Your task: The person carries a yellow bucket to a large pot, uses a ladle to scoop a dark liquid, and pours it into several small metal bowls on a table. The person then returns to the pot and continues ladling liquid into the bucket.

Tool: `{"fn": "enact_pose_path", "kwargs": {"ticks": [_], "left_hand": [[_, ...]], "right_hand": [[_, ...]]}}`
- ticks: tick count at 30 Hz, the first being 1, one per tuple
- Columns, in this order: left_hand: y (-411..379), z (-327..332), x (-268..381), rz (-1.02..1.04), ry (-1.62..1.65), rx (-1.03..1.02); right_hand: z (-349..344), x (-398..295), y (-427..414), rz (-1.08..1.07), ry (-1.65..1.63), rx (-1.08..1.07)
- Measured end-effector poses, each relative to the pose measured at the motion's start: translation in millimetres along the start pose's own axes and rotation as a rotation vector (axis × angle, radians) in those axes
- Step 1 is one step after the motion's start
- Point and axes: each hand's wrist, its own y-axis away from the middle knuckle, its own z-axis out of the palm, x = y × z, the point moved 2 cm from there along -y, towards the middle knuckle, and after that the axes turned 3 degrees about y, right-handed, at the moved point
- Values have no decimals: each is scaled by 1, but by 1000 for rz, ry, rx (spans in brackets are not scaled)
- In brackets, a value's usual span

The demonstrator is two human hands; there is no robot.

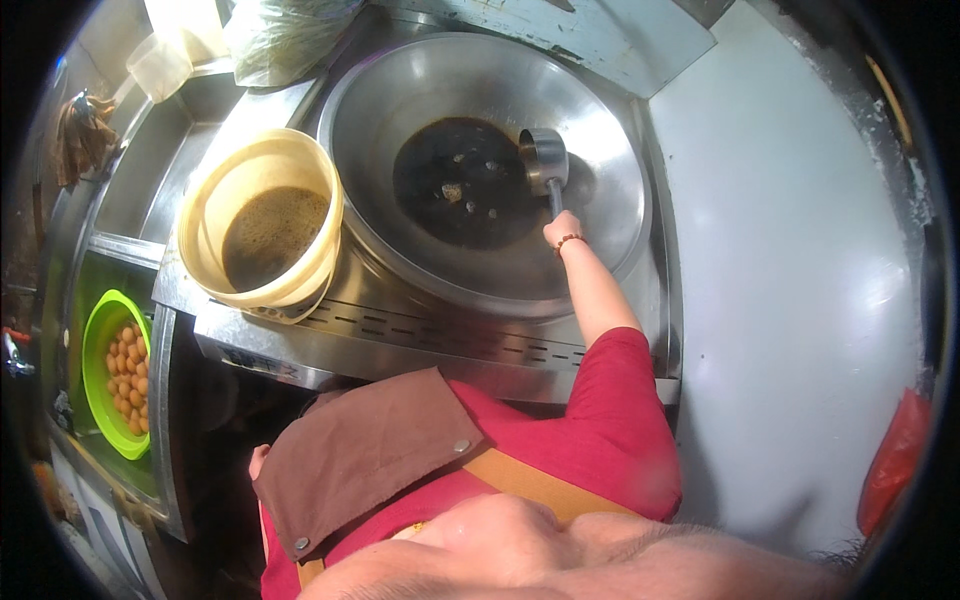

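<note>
My right hand [562, 226] grips the handle of a metal ladle [553, 154] with a deep cylindrical cup. The cup is tilted, its mouth facing left, over the right edge of a dark liquid [457, 187] with patches of foam. This liquid lies in the bottom of a wide stainless steel wok [600, 247]. Left of the wok stands a cream plastic bucket [319, 247], partly filled with brown, frothy liquid. Of my left hand [259, 460] only a small part shows at the apron's left edge; its fingers are mostly hidden.
A green basin [94, 375] of brown eggs [129, 379] sits in a metal sink at left. Behind the bucket are a filled clear plastic bag [281, 41] and a translucent plastic container [159, 67]. A smooth pale panel [780, 262] borders the stove's right side, with a red plastic bag [896, 465] beyond.
</note>
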Motion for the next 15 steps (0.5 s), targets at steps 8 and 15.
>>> {"fn": "enact_pose_path", "kwargs": {"ticks": [8,15], "left_hand": [[5,0,5,137,-81,113],[-26,15,-40,111,182,128]], "right_hand": [[26,-50,39,-68,-347,-193],[56,-72,36,214,-1456,-1038]]}}
